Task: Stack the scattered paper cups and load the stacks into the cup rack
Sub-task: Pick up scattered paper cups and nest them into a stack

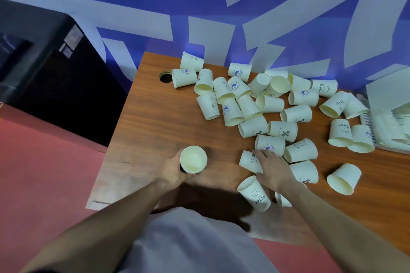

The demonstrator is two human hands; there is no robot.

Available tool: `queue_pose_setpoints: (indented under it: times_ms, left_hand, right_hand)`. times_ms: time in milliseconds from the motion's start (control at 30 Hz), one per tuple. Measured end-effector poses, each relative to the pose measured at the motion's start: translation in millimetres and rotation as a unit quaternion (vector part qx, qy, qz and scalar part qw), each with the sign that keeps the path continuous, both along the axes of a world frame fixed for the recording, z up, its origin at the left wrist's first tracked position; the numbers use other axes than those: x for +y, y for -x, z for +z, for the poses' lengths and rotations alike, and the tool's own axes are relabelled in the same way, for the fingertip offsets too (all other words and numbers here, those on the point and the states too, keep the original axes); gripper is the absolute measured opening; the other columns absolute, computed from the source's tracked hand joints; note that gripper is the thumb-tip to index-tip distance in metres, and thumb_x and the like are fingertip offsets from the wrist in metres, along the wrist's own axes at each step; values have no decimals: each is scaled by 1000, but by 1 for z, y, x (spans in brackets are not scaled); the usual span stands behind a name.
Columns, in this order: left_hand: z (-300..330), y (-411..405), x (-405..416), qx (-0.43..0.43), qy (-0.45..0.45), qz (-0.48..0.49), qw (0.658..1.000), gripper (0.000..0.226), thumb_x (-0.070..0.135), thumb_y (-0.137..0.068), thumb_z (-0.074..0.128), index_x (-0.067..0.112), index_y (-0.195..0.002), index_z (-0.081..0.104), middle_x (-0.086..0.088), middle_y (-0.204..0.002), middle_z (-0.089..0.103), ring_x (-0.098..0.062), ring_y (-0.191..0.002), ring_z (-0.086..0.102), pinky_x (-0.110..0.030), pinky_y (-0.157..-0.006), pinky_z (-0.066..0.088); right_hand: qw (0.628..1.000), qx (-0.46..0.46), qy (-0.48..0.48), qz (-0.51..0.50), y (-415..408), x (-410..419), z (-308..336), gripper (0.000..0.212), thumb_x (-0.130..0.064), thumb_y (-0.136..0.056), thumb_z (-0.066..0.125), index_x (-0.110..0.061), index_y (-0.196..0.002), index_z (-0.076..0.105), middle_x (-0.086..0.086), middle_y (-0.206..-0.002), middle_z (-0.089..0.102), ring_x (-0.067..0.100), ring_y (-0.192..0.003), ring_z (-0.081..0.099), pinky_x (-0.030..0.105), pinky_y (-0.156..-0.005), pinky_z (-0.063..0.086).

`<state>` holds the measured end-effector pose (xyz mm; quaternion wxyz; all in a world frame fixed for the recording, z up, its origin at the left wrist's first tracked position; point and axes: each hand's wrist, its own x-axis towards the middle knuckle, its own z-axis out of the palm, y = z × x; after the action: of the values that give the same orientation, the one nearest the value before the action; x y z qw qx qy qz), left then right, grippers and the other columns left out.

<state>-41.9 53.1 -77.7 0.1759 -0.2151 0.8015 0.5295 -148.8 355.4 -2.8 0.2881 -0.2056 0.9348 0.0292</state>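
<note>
Several white printed paper cups (275,104) lie tipped over across the right half of a wooden table (155,117). My left hand (173,170) grips one upright cup (193,159) near the table's front left, its mouth facing up. My right hand (274,168) lies with spread fingers over a fallen "HELLO" cup (249,160) in the near part of the pile. Another "HELLO" cup (255,194) lies just in front of that hand. A white cup rack (390,104) sits at the table's right edge, partly cut off by the frame.
A round cable hole (166,77) opens near the table's far left corner. A blue and white wall (221,6) runs right behind the table. A dark cabinet (44,68) stands to the left, with red floor (40,173) below.
</note>
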Motion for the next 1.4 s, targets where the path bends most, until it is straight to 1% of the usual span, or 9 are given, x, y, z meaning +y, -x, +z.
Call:
queue_pose_setpoints:
  times_ms: [233,400,533,667,833,1133,1233,1300,1400]
  left_hand:
    - [6,2,-2,-7,10,-34,999,79,37,-61,89,44,-130,52,11,-120,66,-16,-113,61,-43,-101,52]
    - [-9,0,-6,-13,19,-35,999,78,34,-56,90,61,-117,49,11,-120,67,-20,-116,62,-43,-98,54]
    - [14,1,-5,-25,32,-61,997,73,31,-71,85,40,-135,52,6,-124,68,-20,-115,64,-42,-100,53]
    - [17,1,-4,-25,30,-64,997,68,35,-76,83,29,-137,54,4,-124,69,-18,-114,65,-41,-101,52]
    - [15,0,-3,-9,25,-42,999,77,34,-64,88,56,-126,47,13,-119,69,-14,-112,65,-41,-99,53]
    - [17,0,-2,-16,39,-50,998,77,36,-70,85,39,-137,47,0,-114,69,-19,-110,64,-38,-96,53]
    - [16,0,-3,-30,57,-62,996,77,37,-75,84,33,-141,44,-2,-114,68,-20,-109,62,-35,-94,52]
    - [14,1,-4,-42,67,-62,995,77,36,-74,84,29,-140,45,-3,-117,66,-22,-114,60,-35,-94,50]
    - [11,2,-4,-59,84,-77,992,80,31,-77,82,25,-146,41,-7,-127,62,-27,-125,50,-34,-97,44]
  right_hand:
    - [994,-1,105,8,13,-44,36,79,-41,-82,67,-28,-152,32,1,-135,48,25,-112,57,38,-92,47]
    - [981,21,170,88,7,-85,65,76,-40,-78,68,-26,-147,41,-1,-128,54,21,-110,56,38,-88,47]
    - [972,34,173,155,1,-108,84,67,-41,-74,69,-26,-135,46,-5,-116,55,19,-102,56,33,-81,40]
    - [967,37,137,211,-2,-125,90,68,-43,-74,71,-25,-135,46,-2,-115,53,21,-106,53,35,-88,39]
    - [958,38,72,275,-4,-145,96,63,-48,-78,66,-28,-135,46,1,-118,49,22,-112,46,39,-96,38]
    - [945,47,48,319,-17,-182,84,71,-42,-76,76,-23,-135,41,4,-118,57,25,-113,46,39,-88,34]
    - [955,10,70,287,-23,-184,71,72,-40,-77,78,-22,-136,41,3,-124,57,27,-115,51,42,-90,42]
    - [960,-29,92,262,-26,-183,66,73,-38,-77,80,-20,-138,42,4,-134,53,29,-124,50,43,-97,45]
    - [960,-53,90,260,-27,-185,61,84,-29,-79,81,-14,-148,36,8,-154,38,28,-145,31,31,-116,25]
